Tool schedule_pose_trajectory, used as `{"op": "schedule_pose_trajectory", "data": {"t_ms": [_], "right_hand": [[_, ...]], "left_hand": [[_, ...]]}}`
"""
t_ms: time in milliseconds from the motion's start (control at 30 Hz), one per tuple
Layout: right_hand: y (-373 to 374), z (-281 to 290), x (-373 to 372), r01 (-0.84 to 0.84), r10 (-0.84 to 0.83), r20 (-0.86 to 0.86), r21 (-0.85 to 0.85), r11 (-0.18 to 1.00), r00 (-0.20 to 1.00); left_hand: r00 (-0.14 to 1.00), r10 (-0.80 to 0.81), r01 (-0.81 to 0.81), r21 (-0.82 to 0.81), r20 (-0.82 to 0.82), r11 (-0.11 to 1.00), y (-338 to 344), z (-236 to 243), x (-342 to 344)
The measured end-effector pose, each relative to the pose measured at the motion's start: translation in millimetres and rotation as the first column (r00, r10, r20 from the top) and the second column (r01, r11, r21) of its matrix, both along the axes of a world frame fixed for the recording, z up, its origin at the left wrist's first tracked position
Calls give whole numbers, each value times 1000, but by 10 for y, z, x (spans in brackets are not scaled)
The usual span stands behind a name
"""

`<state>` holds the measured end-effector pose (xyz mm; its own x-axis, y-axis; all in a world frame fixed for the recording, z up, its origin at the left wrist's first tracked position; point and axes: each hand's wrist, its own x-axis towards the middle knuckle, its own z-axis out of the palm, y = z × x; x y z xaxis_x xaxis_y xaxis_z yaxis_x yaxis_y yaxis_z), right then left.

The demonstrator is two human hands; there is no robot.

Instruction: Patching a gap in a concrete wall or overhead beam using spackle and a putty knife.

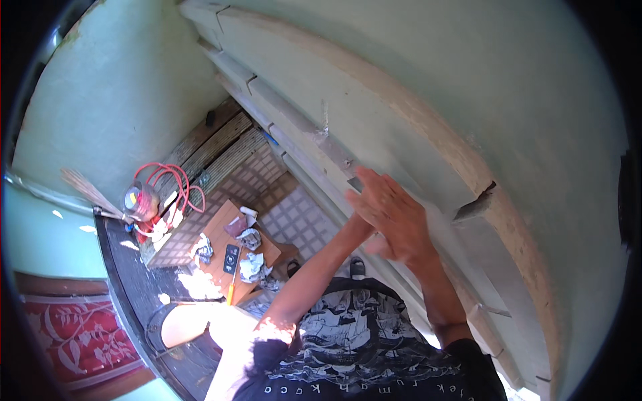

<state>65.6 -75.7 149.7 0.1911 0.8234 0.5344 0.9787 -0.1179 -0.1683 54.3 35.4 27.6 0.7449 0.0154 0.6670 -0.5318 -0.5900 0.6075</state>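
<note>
— Two hands up on the wall?
— Yes. The right hand (pixel 394 217) lies open and flat, fingers spread, on the pale green board (pixel 374 144), gripping nothing. The left hand (pixel 364 224) is mostly hidden behind it; I cannot tell whether it is open.
— Which way does the board run?
— Its long axis runs from upper left down to lower right, above a step ledge (pixel 314 144).
— Below?
— A wooden stool (pixel 217 234) with crumpled paper (pixel 253 267), well apart from the hands.

We seem to stand in a home under repair: pale green walls (pixel 120 87), patterned floor tiles (pixel 297 217), crumpled paper (pixel 253 267) on a small wooden table (pixel 217 230).
</note>
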Motion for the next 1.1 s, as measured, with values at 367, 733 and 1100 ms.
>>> {"op": "schedule_pose_trajectory", "data": {"t_ms": [367, 733, 1100], "right_hand": [[-113, -354, 27, -43, 43, 8, -33, 999, 999], [-110, -128, -41, -94, 96, -8, 116, 989, 995], [-122, -5, -77, -126, 129, -48, 54, 991, 990]], "left_hand": [[908, 327, -362, 95, 261, 927, 8, -531, 18], [918, -95, 163, 147, -385, 976, 213, -114, 2], [958, 19, 1, 72, -287, 997, 253, -156, 216]]}}
